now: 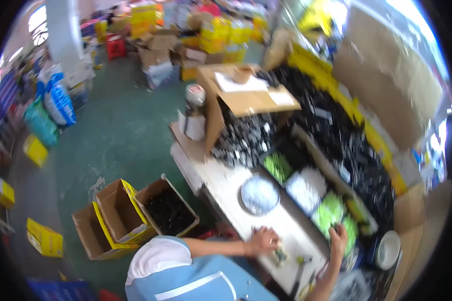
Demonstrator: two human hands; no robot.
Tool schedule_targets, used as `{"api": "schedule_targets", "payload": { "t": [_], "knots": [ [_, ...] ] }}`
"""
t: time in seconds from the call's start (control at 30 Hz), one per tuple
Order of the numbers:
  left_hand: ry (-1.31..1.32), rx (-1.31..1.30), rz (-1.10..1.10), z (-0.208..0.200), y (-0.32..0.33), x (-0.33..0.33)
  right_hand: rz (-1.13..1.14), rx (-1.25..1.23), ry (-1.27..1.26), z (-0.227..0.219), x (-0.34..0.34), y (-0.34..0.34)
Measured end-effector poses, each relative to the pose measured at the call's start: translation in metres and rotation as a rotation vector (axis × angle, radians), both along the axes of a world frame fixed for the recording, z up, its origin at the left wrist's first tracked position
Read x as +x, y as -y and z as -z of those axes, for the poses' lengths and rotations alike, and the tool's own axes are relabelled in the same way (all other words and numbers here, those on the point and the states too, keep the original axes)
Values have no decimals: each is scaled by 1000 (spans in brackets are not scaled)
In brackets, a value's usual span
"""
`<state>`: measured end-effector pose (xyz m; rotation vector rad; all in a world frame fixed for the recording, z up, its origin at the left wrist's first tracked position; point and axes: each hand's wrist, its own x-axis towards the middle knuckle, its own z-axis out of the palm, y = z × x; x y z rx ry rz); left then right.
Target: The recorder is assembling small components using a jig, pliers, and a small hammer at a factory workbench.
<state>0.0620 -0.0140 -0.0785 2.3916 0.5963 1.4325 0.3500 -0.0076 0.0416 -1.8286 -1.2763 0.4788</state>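
Observation:
My left hand (263,241) is over the worktable (231,183), near its front edge, with its fingers curled together. Just beside its fingertips is a small pale greenish thing (280,256), too blurred to name. My right hand (339,238) is at the bin of bright green small parts (331,209), its fingers pinched together. A small dark spot shows at those fingertips, and I cannot make out what it is. Between the hands and me lies a black-handled tool (298,280) on the table. A round metal bowl (260,194) with pale contents stands beyond my left hand.
White parts (306,188) and more green parts (277,167) fill neighbouring bins. Behind them lies a long heap of black pieces (354,150). A cardboard box (213,105) stands at the table's far end. Open cartons (118,210) sit on the floor to my left.

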Motion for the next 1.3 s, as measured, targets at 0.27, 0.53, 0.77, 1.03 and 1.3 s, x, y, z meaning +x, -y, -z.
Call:
{"api": "schedule_targets", "payload": {
  "t": [0.27,0.53,0.77,1.03,1.3],
  "knots": [
    [-74,-129,6,-15,-27,-8,-272,-49,214,3,-103,47],
    [-47,-323,102,-24,-19,-6,-225,9,366,32,-113,76],
    [-12,-422,47,-34,-16,-29,-265,50,510,46,-151,69],
    [-5,-460,42,-22,-25,-38,-278,128,522,59,-178,53],
    [-88,-326,65,-30,-16,-40,-241,266,588,65,-184,61]
  ]
}}
